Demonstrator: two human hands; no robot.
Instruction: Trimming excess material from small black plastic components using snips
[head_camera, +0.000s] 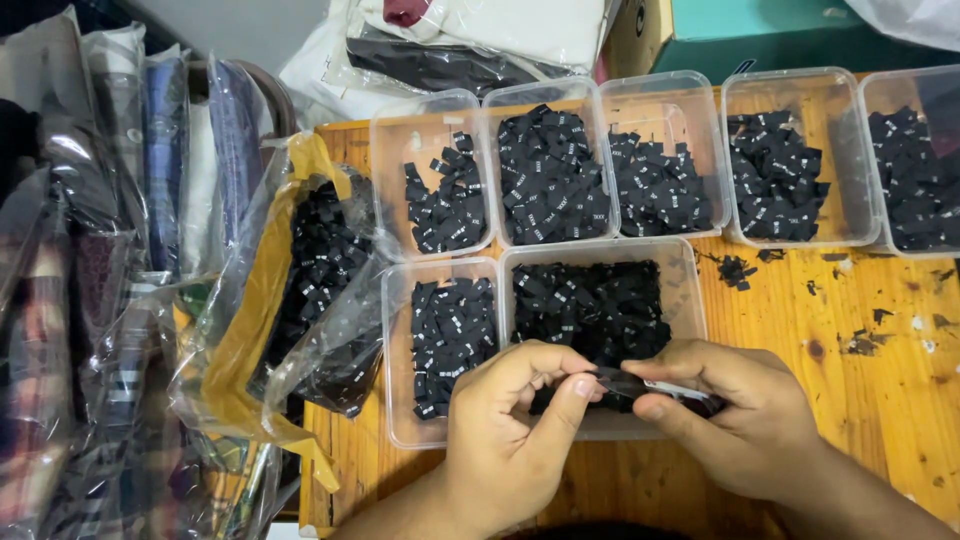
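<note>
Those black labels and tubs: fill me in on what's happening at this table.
A person holds a small stack of black woven labels between both hands, the left hand pinching one end and the right hand gripping the other, just above a clear plastic tub heaped with the same labels. More clear tubs of black labels line the wooden table, in two rows. A clear plastic bag of labels sits at the left, and loose scraps lie on the wood.

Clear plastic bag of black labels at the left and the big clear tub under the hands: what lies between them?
Head view: one smaller clear plastic tub, partly filled with black fabric labels.
</note>
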